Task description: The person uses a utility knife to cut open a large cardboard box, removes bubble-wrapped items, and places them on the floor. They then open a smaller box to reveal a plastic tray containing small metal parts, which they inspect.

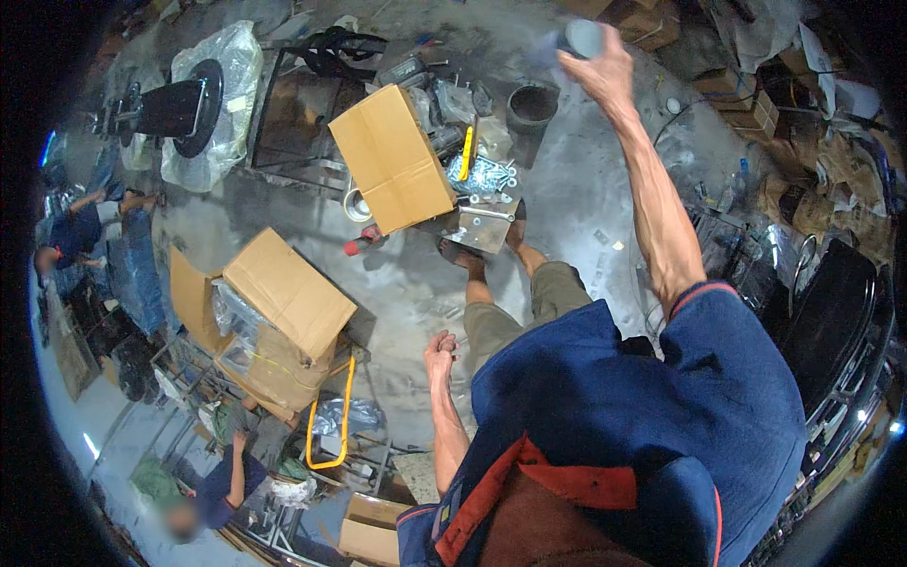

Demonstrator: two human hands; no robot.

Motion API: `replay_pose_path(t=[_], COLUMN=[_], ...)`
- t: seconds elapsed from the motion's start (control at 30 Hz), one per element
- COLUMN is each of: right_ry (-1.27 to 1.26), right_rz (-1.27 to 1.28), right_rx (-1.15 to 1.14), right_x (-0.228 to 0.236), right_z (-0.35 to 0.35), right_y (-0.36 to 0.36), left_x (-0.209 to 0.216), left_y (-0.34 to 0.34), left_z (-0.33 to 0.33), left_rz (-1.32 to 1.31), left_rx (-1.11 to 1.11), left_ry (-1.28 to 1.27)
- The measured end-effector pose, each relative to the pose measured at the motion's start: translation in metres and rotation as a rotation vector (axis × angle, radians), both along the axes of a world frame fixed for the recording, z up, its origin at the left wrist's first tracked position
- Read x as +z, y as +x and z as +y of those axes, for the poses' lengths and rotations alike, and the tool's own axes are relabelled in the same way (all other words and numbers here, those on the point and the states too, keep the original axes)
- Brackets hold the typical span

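Note:
My right arm is stretched far forward. Its hand (607, 77) is wrapped round a small grey, round-topped thing like a cup (584, 39), slightly smeared by motion. Low by my left knee, my left hand (440, 357) has curled fingers; whether anything lies in them is hidden. Between my feet is a metal plate (482, 231) with a long bolt (487, 214) and washers on it. Just beyond lies a heap of bolts and nuts (489, 175), beside a yellow-handled tool (468, 151). A dark bucket (532, 104) stands near my right arm.
A cardboard box (392, 156) stands ahead, with a tape roll (356, 205) and a red-ended tool (362, 243) beside it. More boxes (288, 293) and a yellow tubular frame (331, 416) are at left. Black metal parts (836, 331) line the right. Two people (227, 482) work at far left.

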State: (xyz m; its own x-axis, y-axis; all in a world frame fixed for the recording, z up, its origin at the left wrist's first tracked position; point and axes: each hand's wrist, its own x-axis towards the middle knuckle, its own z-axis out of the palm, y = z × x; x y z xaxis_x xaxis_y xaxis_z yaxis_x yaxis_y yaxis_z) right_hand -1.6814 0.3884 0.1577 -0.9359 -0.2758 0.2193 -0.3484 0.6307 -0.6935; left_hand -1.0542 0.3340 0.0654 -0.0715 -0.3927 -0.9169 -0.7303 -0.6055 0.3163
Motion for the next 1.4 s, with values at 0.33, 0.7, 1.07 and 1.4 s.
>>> replay_pose_path(t=[0.33, 0.7, 1.07, 1.4], right_ry=[0.332, 0.147, 0.503, 0.202], right_rz=[-0.123, -0.331, -0.595, -0.426], right_rx=[0.420, 0.260, -0.214, -0.096], right_x=[-0.105, -0.091, -0.181, -0.101], right_z=[-0.078, -0.099, -0.143, -0.170], right_y=[0.000, 0.143, 0.214, 0.247], left_x=[0.021, 0.014, -0.013, -0.048], left_y=[0.014, -0.059, -0.296, -0.349], left_z=[0.004, -0.097, -0.346, -0.394], left_rz=[0.043, 0.129, 0.593, 0.405], left_rx=[0.154, -0.041, -0.793, -1.030], left_ry=[-0.044, -0.167, -1.111, -1.104])
